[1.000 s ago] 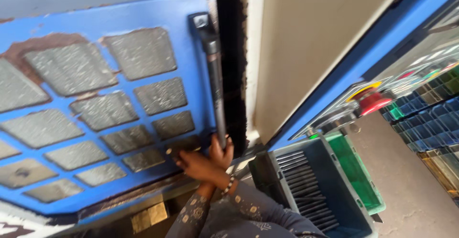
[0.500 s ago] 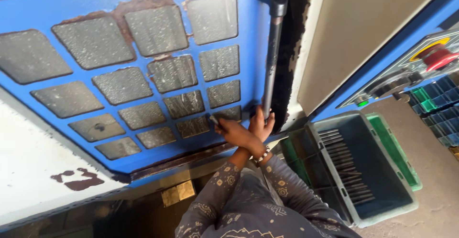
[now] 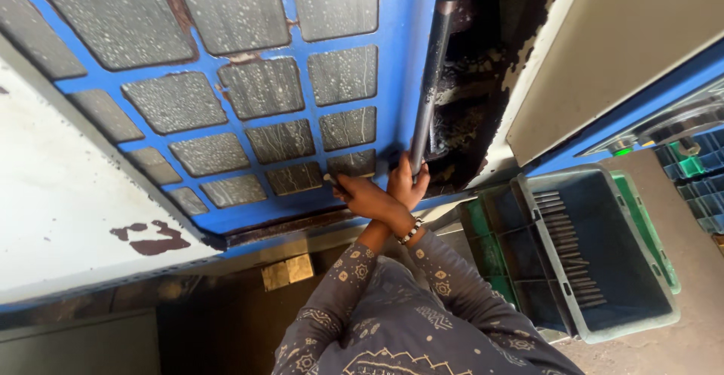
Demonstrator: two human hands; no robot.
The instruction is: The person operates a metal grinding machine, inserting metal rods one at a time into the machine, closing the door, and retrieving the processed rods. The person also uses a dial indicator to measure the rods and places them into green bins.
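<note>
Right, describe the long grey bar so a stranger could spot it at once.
Start at the big blue panel of grey mesh squares. Along its right edge, beside the dark flaking gap, runs the long grey bar, its lower end at the crossed hands. It is the only slim round metal rod there; all around it is flat.

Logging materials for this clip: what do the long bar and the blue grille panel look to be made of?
Long bar: likely steel, dull grey with a soft sheen, gripped at its lower end by one hand. Blue grille panel: probably painted metal; paint has flaked to rusty brown at the edges. Its grey inserts look like dusty mesh or textured glass; unclear which.
</note>
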